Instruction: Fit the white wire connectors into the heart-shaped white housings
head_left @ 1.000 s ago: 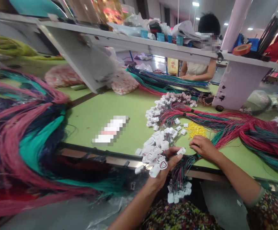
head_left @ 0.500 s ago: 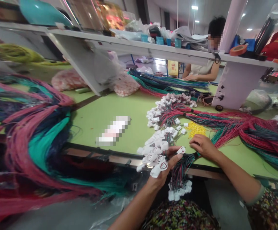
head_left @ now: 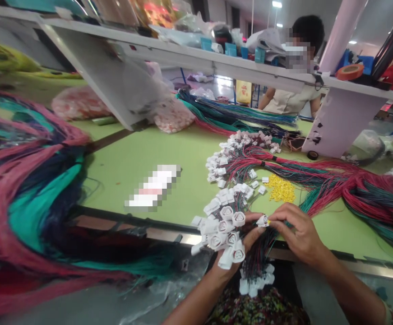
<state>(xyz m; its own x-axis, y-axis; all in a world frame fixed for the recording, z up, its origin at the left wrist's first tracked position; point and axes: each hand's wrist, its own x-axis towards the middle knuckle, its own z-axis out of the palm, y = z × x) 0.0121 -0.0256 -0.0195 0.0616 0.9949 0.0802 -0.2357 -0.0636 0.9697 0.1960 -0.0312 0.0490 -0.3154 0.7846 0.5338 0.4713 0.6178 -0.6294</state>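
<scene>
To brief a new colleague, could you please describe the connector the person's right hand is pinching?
At the near edge of the green workbench, find the person's right hand. It pinches a lone white connector, just beside the bunch of connectors in the left hand.

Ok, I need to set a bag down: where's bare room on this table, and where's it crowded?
Bare green tabletop lies between the pink-and-teal wire heap and the blurred white item, and from there to the white connectors. It's crowded around the left hand, right hand and the yellow pieces.
</scene>
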